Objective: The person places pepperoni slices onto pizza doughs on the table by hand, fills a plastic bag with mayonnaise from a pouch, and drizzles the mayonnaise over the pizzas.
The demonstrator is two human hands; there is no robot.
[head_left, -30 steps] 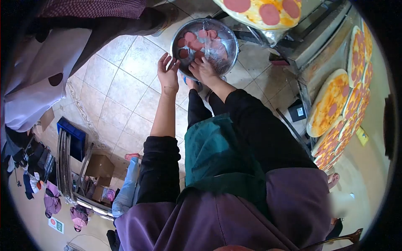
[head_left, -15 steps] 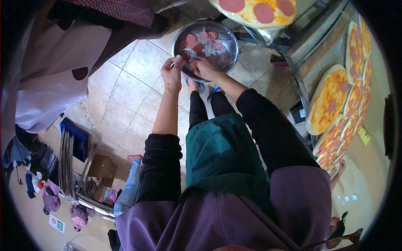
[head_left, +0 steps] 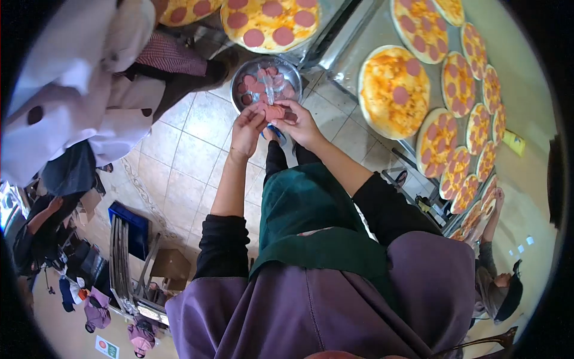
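Observation:
Both hands meet in front of me, just at the near rim of a round metal bowl (head_left: pixel 295 78). Pink sausage slices (head_left: pixel 274 112) are between them. My left hand (head_left: pixel 248 128) pinches the slices from the left side. My right hand (head_left: pixel 302 124) has its fingers round the same slices on the right. Inside the bowl lie several more slices (head_left: pixel 254 85) with crumpled clear plastic wrap (head_left: pixel 270 90) among them. Beside the bowl, to the right, a pizza (head_left: pixel 394 93) carries only a few slices.
Several topped pizzas (head_left: pixel 459 84) cover the metal table (head_left: pixel 348 66) at right. Another large pizza (head_left: pixel 272 24) lies beyond the bowl. A person in a light coat (head_left: pixel 128 113) stands at left. A blue crate (head_left: pixel 133 230) and a cardboard box (head_left: pixel 171 263) are lower left.
My hands have come up out of the bowl with slices in them. The view has shifted, so more pizzas on the right show and the bowl appears lower and smaller.

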